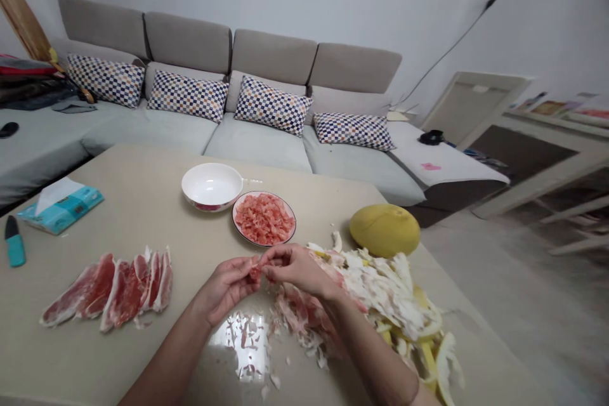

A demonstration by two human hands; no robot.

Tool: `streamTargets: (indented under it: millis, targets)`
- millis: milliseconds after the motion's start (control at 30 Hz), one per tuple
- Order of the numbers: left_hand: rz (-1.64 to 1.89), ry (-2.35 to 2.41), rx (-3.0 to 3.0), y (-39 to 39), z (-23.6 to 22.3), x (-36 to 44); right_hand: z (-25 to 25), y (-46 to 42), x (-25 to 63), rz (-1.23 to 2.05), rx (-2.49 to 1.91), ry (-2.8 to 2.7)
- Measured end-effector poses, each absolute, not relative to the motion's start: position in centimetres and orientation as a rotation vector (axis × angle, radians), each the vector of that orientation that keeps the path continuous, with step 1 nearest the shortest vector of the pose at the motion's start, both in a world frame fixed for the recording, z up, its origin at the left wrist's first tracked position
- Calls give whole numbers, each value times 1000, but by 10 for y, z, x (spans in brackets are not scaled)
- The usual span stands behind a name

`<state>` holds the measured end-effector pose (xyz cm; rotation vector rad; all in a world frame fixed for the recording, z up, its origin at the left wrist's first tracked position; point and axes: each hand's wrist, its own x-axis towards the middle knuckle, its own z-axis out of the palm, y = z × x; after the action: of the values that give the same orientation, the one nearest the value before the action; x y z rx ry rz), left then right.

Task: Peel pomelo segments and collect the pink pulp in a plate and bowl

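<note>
Both hands meet over the table, just in front of a dark-rimmed plate (290, 234) heaped with peeled red pomelo flesh (264, 218). Between the fingers of my left hand (227, 285) is a small piece of red pomelo flesh (255, 273). My right hand (295, 268) pinches at the same piece from the other side. Several unpeeled pomelo segments (124, 288) lie in a row at the left. Under and beside my right forearm are pinkish membrane scraps (304, 314) and a pile of white and yellow peel (385, 288).
A whole yellow pomelo (385, 230) sits behind the peel. A white bowl (212, 185) stands beside the plate. At the left are a tissue pack (61, 206) and a teal-handled knife (15, 244). Beyond the table (147, 171) runs a grey sofa (259, 143) with patterned cushions.
</note>
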<state>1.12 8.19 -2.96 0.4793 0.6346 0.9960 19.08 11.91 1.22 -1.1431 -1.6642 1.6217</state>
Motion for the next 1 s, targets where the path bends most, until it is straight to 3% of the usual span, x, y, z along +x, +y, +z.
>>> streamTargets:
  millis: [400,733,1000]
  targets:
    - [1061,905,613,82,-29,10,33,164,211,1753,-1249,-1992]
    - [1153,775,443,88,-34,7,32,227,196,857,-1435,-1956]
    - [1177,745,360,90,-34,6,33,238,191,753,-1436,-2022]
